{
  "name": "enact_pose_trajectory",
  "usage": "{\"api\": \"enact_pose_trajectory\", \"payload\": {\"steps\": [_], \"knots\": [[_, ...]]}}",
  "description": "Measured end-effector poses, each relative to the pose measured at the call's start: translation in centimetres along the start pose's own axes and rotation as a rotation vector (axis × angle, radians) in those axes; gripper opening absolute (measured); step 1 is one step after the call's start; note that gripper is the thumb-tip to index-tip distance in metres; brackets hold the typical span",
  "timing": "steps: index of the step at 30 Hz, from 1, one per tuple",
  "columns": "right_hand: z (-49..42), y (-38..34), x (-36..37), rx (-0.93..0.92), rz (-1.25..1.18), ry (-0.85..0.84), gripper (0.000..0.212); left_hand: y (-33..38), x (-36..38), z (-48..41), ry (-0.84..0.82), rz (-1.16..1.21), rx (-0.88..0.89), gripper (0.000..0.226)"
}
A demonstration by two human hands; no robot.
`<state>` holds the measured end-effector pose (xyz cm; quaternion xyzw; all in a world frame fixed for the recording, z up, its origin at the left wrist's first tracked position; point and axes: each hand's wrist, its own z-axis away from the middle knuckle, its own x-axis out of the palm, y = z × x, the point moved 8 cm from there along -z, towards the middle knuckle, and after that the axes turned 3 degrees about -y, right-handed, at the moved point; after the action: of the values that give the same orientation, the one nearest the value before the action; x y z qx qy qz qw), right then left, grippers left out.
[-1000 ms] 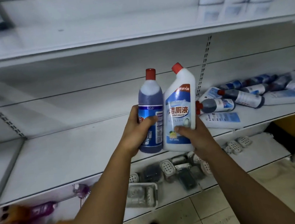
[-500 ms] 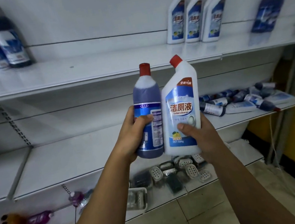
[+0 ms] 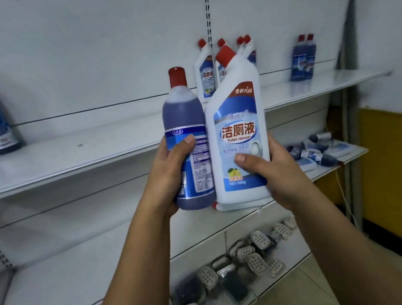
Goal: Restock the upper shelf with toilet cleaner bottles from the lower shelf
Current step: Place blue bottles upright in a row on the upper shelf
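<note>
Blue toilet cleaner bottle [image 3: 183, 118] is clasped in your left hand [image 3: 170, 177], white bottle [image 3: 236, 111] in your right hand [image 3: 283, 174] — both before the upper shelf [image 3: 66, 158]; clipping its edge could loosen a grip.

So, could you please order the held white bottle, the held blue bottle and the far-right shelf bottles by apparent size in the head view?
1. white bottle, largest.
2. blue bottle.
3. far-right shelf bottles, smallest, though they stand farther off, so true size is unsure.
</note>
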<state>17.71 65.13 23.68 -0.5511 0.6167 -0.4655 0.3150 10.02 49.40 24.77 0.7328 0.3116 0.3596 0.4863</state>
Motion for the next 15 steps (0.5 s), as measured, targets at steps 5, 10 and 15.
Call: {"api": "enact_pose_trajectory", "payload": {"steps": [5,10,15], "knots": [[-1.3,-0.9,-1.2,-0.032,0.028,0.088,0.041,1.1,1.3,-1.8,-0.055,-0.022,0.044,0.065],[-2.9,-1.1,-3.2,-0.053,0.071,0.147,0.055,0.8,3.1,-4.0,-0.064,-0.071,0.073,0.059],[-5.7,-1.2,-7.0,-0.086,0.064,0.145,0.048,-0.3,5.6,-7.9,-0.036,-0.101,0.097,0.045]]}}
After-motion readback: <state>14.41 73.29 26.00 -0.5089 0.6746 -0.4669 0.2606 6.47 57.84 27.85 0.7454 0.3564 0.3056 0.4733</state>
